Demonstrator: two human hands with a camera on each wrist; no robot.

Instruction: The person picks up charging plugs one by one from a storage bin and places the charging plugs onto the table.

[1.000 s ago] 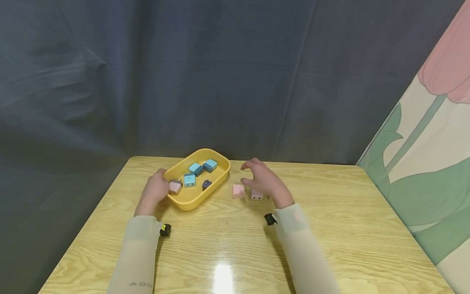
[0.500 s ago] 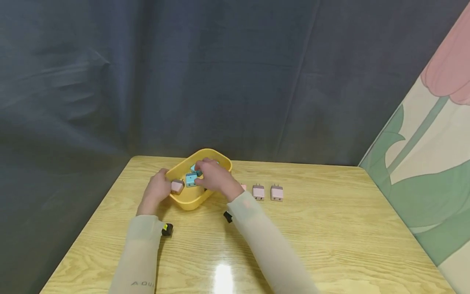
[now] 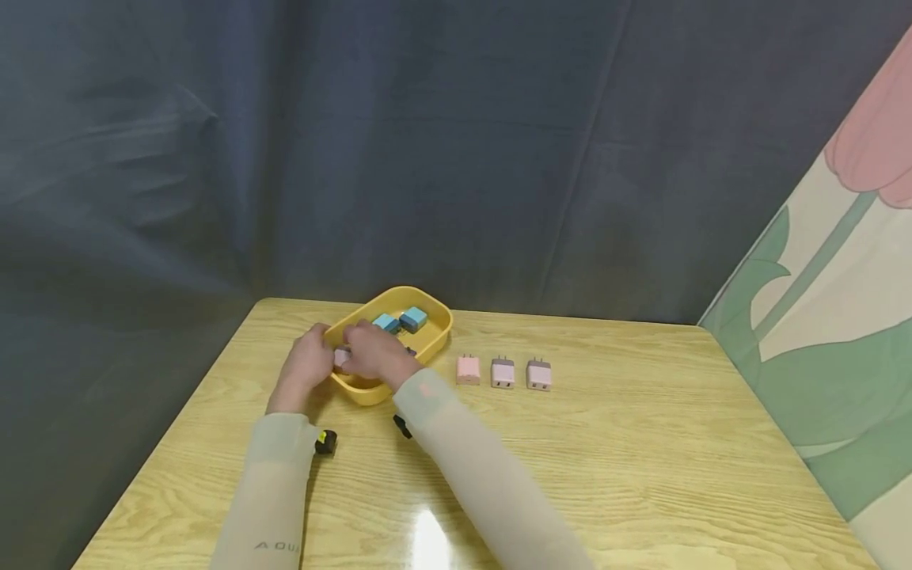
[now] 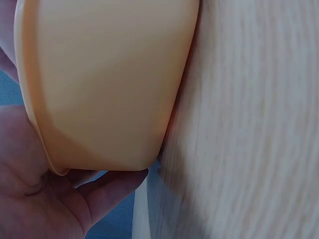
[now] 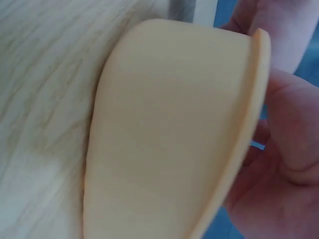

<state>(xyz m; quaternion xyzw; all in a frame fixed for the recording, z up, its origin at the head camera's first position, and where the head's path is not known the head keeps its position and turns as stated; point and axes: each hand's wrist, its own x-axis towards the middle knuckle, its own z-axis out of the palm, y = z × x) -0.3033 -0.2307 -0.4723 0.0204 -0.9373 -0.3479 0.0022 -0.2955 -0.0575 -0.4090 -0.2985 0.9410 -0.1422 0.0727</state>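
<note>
In the head view a yellow plastic basket [image 3: 367, 396] sits on the table, turned at a slant. My left hand [image 3: 308, 364] grips its left end; in the left wrist view that hand's fingers curl round the outside of the basket's wall [image 4: 114, 89]. My right hand [image 3: 376, 352] reaches over the near rim into the basket, fingertips right at a pale pink charger [image 3: 341, 358] by the left end. I cannot tell whether they pinch it. Two blue chargers [image 3: 413, 319] lie at the far end, and a dark one [image 3: 410, 351] shows partly beside my right wrist.
On the table right of the basket, a pink charger [image 3: 468, 370] and two lilac-grey chargers [image 3: 502, 373] stand in a row, prongs pointing away. A dark curtain [image 3: 456, 158] hangs behind the table's far edge. A flower-print cloth [image 3: 841, 332] borders the right side.
My right hand has swept left from above the row of chargers into the basket, to its left end. The row is uncovered. My left hand stays on the basket.
</note>
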